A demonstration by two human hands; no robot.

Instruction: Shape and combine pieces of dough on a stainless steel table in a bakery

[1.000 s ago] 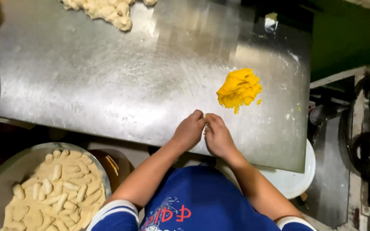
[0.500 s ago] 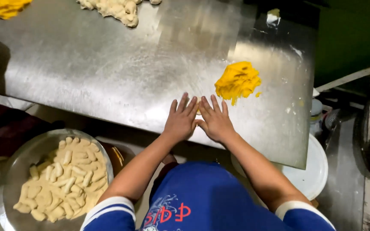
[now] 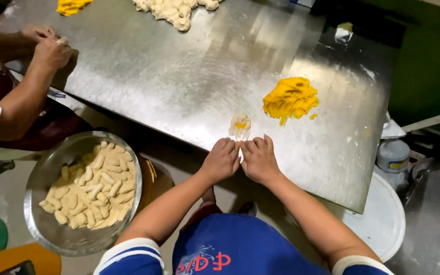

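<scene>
Both hands, left hand (image 3: 221, 161) & right hand (image 3: 258, 159), are lying side by side w/ fingers curled, gripping nothing, just behind the flattened dough piece (image 3: 240, 126) w/ yellow filling on the steel table (image 3: 179, 86); probably best rolling it evenly, lightly.

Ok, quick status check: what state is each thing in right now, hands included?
Left hand: fingers curled, at dough piece's near edge.
Right hand: beside left hand, fingertips at dough piece.
Dough piece: flattened, yellow filling showing at centre.
Yellow filling pile: loose heap on the steel table.
Metal bowl: holds many shaped dough pieces.
</scene>
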